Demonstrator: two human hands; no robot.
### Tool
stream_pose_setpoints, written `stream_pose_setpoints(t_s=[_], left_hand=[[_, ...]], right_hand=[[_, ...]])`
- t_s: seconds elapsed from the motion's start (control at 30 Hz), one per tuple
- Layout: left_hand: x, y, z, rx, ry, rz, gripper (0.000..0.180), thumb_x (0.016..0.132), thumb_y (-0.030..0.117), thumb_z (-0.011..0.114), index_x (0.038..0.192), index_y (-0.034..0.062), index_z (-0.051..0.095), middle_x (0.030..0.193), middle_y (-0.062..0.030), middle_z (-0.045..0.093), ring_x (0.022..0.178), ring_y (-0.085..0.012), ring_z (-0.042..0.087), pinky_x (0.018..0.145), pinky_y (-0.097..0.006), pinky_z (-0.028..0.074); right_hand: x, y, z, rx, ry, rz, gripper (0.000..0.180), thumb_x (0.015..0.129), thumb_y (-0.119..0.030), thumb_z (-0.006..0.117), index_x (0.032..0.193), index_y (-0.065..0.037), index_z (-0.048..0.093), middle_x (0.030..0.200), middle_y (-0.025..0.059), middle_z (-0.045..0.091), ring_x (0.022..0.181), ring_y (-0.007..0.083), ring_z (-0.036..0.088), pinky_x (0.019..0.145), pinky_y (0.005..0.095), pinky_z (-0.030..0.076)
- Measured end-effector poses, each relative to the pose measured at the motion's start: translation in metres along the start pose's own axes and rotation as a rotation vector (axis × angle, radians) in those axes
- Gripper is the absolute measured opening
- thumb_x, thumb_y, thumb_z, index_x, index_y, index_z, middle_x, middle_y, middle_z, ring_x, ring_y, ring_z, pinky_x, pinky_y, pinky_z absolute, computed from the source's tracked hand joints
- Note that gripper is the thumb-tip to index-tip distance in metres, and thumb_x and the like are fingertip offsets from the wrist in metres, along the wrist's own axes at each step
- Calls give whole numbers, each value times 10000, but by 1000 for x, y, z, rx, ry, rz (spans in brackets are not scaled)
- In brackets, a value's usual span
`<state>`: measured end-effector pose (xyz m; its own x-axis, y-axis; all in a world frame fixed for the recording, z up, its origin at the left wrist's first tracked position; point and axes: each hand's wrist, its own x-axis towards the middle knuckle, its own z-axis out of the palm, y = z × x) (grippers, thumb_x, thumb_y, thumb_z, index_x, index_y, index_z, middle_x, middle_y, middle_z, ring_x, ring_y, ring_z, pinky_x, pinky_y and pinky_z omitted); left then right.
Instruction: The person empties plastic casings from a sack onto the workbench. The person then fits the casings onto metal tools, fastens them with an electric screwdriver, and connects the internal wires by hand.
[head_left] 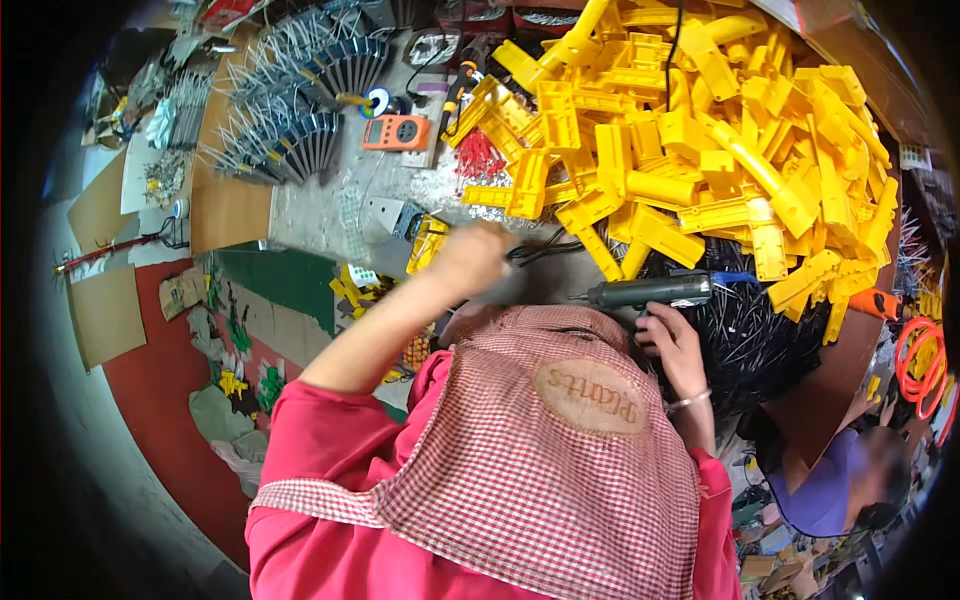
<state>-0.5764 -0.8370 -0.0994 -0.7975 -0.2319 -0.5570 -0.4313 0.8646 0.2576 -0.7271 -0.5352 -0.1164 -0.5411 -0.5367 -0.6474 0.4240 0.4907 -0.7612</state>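
Observation:
My left hand is closed over the near part of the bench, a little blurred, and whatever is in its fingers is hidden. Beside its wrist lies a yellow plastic casing next to a small grey and blue box. Black cable runs just right of the fist. My right hand has its fingers loosely bent and apart, with nothing visible in them. Just beyond its fingertips lies a dark electric screwdriver, bit pointing left; whether they touch it I cannot tell.
Yellow plastic casings are heaped at the back right. Black cable ties or wires are piled to the right. An orange meter, red small parts and fanned wired parts stand at the back left. Another person is at right.

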Motion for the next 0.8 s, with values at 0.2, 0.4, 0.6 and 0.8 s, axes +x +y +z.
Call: stream_pose_setpoints(t_s=[0.2, 0.4, 0.6, 0.8], left_hand=[[49, 24, 112, 124, 398, 95, 442, 689, 224, 729, 1074, 72, 575, 987, -114, 618, 906, -274, 621, 796, -394, 495], [54, 7, 82, -43, 31, 350, 286, 741, 211, 670, 978, 67, 601, 861, -143, 644, 845, -326, 644, 768, -427, 510], [67, 26, 24, -156, 379, 452, 431, 700, 138, 700, 1104, 73, 565, 1087, -157, 593, 975, -323, 613, 813, -416, 504], [114, 63, -7, -38, 652, 561, 715, 680, 107, 720, 1322, 7, 422, 1310, -159, 486, 1289, -320, 408, 1028, -472, 358]], right_hand=[[16, 42, 31, 6, 279, 25, 337, 901, -241, 645, 1102, 13, 549, 940, 63, 635, 817, 114, 622, 607, 232, 507], [18, 62, 61, 67, 434, 3, 420, 905, -220, 641, 1199, -9, 429, 1077, 113, 613, 932, 148, 606, 721, 254, 505], [27, 70, 97, 107, 687, -265, 446, 877, -125, 666, 1210, 22, 409, 1208, 219, 532, 1058, 214, 546, 910, 315, 443], [44, 69, 116, 544, 953, 40, 299, 870, -240, 678, 1008, -4, 558, 820, 14, 593, 712, 71, 513, 584, 203, 393]])
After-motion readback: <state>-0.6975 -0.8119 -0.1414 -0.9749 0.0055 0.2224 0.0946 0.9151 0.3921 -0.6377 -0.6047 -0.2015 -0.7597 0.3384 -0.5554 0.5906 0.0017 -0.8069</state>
